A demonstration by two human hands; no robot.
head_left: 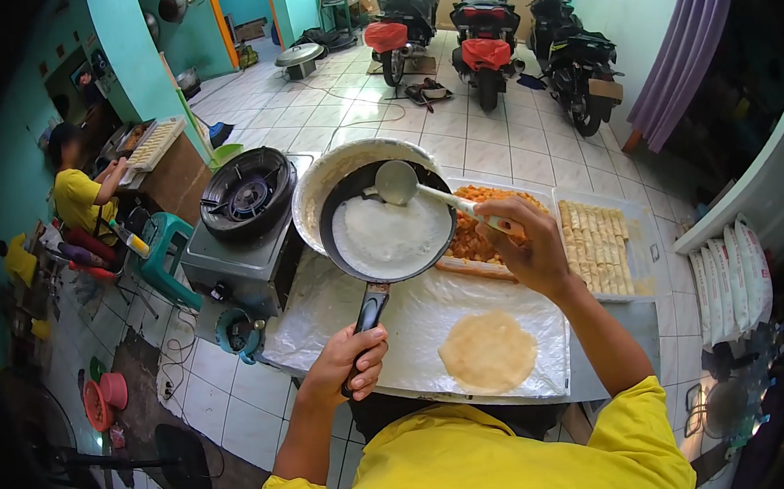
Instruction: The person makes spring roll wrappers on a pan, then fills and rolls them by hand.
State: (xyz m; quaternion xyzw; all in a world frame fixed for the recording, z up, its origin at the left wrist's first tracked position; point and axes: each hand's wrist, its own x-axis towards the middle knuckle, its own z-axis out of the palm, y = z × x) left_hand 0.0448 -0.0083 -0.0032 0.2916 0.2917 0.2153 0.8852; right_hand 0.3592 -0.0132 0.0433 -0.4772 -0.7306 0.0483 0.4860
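Note:
My left hand [353, 363] is wrapped round the black handle of a frying pan [373, 305]. White batter [391, 235] covers much of the pan's inside. Between the fingers of my right hand [523, 235] is the handle of a ladle [397, 183], whose bowl is over the far part of the pan. Behind the pan, partly hidden by it, stands a large pot [311, 196] with batter-smeared walls. A round thin pancake [489, 352] lies flat on the plastic-covered table [382, 363] below my right hand.
Beside the pot sits a gas stove [248, 195]. Orange filling [482, 225] fills a tray behind my right hand; rolled pastries [595, 244] lie in a container at the right. A person in yellow [84, 193] works at the left. Motorbikes [484, 34] stand at the back.

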